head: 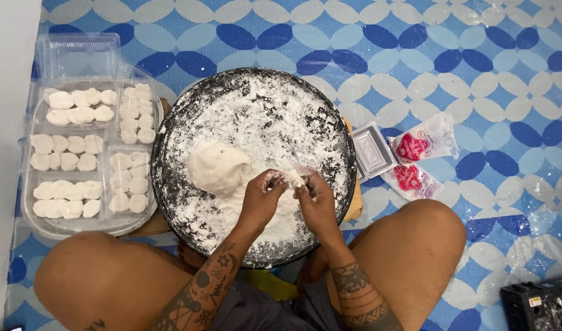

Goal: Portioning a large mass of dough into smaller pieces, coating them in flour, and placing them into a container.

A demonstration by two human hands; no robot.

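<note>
Two floury hands [291,195] side by side, fingers pinched on a dough piece [291,178] over the floured pan [189,101].

This looks like a home floor used for food making: a blue patterned mat [416,49] covers the floor, with a floured round tray [256,98], plastic boxes [79,58] of dough pieces and flour bags [425,144] on it.

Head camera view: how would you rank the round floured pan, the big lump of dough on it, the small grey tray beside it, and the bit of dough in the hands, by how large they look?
1. Round floured pan
2. Big lump of dough
3. Small grey tray
4. Bit of dough, partly hidden between the left hand and right hand
</note>
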